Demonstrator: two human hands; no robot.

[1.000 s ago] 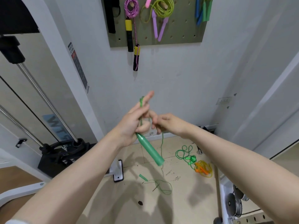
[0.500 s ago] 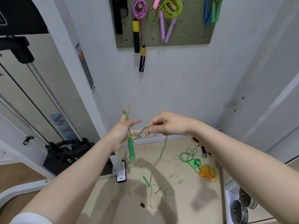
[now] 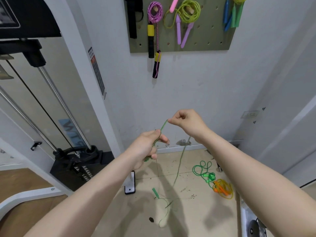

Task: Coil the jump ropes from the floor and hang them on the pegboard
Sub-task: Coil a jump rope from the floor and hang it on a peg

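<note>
From the head view, your left hand (image 3: 145,147) curls its fingers around the green jump rope (image 3: 163,126), and your right hand (image 3: 186,122) pinches the cord just above. The rest trails down to the floor (image 3: 196,219), its other handle (image 3: 155,192) lying there, below the pegboard (image 3: 205,38).
</note>
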